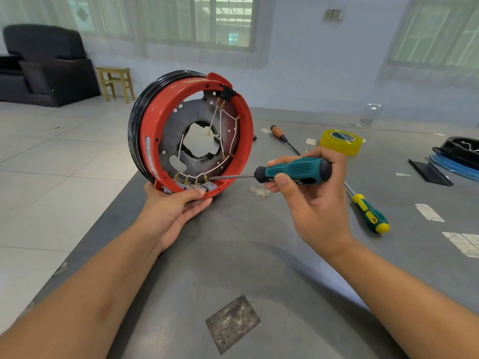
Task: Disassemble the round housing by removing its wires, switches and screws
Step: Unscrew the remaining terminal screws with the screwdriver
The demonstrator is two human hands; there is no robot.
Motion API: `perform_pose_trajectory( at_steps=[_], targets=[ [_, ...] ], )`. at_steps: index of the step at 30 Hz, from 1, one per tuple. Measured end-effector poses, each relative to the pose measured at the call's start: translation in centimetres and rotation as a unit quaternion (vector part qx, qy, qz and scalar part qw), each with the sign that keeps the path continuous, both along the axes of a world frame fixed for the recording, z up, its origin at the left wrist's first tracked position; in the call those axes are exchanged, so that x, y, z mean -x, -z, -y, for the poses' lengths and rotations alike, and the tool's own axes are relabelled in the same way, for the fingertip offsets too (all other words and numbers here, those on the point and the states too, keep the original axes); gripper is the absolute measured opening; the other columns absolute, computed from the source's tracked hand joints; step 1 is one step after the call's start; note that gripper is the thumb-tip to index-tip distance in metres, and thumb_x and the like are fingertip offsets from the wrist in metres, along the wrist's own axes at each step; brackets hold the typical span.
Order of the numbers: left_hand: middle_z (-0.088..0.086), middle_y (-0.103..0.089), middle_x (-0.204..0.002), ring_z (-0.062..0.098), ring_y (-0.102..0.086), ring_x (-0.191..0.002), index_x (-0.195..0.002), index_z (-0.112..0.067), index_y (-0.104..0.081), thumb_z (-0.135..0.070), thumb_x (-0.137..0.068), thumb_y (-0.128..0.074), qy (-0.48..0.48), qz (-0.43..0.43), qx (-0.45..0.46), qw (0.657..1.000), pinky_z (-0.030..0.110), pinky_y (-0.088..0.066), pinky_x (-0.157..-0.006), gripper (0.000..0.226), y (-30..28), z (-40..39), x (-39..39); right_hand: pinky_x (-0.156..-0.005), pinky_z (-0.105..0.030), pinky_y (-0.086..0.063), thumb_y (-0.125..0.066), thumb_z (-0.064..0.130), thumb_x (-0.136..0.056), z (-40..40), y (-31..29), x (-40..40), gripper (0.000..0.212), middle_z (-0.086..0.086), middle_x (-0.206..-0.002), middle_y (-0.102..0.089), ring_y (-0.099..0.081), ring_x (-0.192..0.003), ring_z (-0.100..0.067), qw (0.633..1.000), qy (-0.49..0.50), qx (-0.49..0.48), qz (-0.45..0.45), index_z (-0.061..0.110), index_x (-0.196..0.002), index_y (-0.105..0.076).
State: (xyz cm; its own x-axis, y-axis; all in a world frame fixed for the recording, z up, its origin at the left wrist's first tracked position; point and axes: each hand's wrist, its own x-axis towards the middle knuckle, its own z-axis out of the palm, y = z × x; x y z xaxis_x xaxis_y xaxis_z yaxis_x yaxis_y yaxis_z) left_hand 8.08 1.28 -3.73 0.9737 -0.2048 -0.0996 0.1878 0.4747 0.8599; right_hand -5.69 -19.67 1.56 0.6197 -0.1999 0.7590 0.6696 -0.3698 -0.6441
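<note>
Far left, off the table: a dark armchair [44, 63] and a small wooden stool [116, 82] on the tiled floor.

At the near-left edge of the grey table [233, 255]: round housing [191, 130], red rim with black band behind, stood on edge, open face turned right and toward the camera, axis running roughly left-far to right-near. Inside, white wires [223, 120] strung between brass terminals; a row of grey switches [194, 186] along the bottom rim.

Left hand [171, 213] cupped under the bottom rim, palm up, thumb curled over the switches, fingers wrapped beneath, gripped on the housing.

Teal screwdriver [293, 169] held nearly level, long axis left to right, tip pointed left at the rightmost terminal above the switches, touching or just short of it. Right hand [311, 198] wrapped round the handle, thumb underneath, fingers over the top.

Farther right on the table: an orange-handled screwdriver [283, 138], a roll of yellow tape [340, 141], a green-and-yellow screwdriver [368, 211] pointed far-left, paper scraps [429, 212], and a black part on blue film [458, 154] at the right edge.
</note>
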Motion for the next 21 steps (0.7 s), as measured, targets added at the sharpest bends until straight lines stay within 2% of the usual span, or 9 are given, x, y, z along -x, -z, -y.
perform_pose_trajectory(
  at_steps=[3,6,11,16,21],
  targets=[
    [0.028,-0.067,-0.133,0.045,-0.078,-0.099,-0.144,-0.015,-0.04,0.021,-0.083,-0.076,0.004,0.005,-0.003,1.0,0.049,-0.067,-0.08,0.08,-0.01,0.03,-0.04,-0.084,-0.049,-0.061,-0.069,0.036,-0.096,0.06,-0.64,-0.07,0.033,-0.012,-0.114,-0.07,-0.075,-0.086,-0.034,0.999,-0.008,-0.029,0.023,0.043,-0.114,-0.042],
    [0.028,-0.066,-0.134,0.044,-0.078,-0.1,-0.146,-0.012,-0.041,0.021,-0.082,-0.076,0.014,0.006,-0.011,1.0,0.048,-0.067,-0.08,0.08,0.02,0.01,-0.08,-0.081,-0.047,-0.061,-0.07,0.037,-0.095,0.15,-0.99,-0.11,0.033,-0.013,-0.111,-0.069,-0.075,-0.08,-0.032,0.999,0.001,-0.045,0.014,0.045,-0.113,-0.043],
    [0.027,-0.063,-0.139,0.043,-0.077,-0.103,-0.146,-0.011,-0.042,0.02,-0.079,-0.079,0.022,0.014,-0.026,0.999,0.048,-0.066,-0.083,0.082,0.19,-0.04,-0.06,-0.079,-0.041,-0.062,-0.066,0.018,-0.097,0.16,-0.74,-0.17,0.036,-0.007,-0.108,-0.07,-0.075,-0.078,-0.031,0.999,0.005,-0.035,-0.003,0.035,-0.113,-0.04],
    [0.023,-0.061,-0.141,0.041,-0.078,-0.103,-0.144,-0.021,-0.043,0.021,-0.077,-0.08,0.02,0.018,-0.03,0.999,0.046,-0.067,-0.079,0.088,0.19,-0.02,-0.01,-0.078,-0.043,-0.062,-0.068,0.024,-0.095,0.17,-0.91,-0.21,0.035,-0.012,-0.108,-0.07,-0.075,-0.077,-0.03,0.999,0.007,-0.037,-0.008,0.042,-0.111,-0.042],
    [0.019,-0.061,-0.143,0.041,-0.077,-0.107,-0.146,-0.021,-0.043,0.024,-0.076,-0.078,0.026,0.034,-0.036,0.998,0.048,-0.066,-0.082,0.09,0.26,-0.03,0.17,-0.078,-0.045,-0.062,-0.069,0.034,-0.092,0.33,-1.12,-0.31,0.033,-0.014,-0.104,-0.068,-0.075,-0.076,-0.029,0.999,0.018,-0.039,-0.018,0.053,-0.105,-0.045]
  ],
)
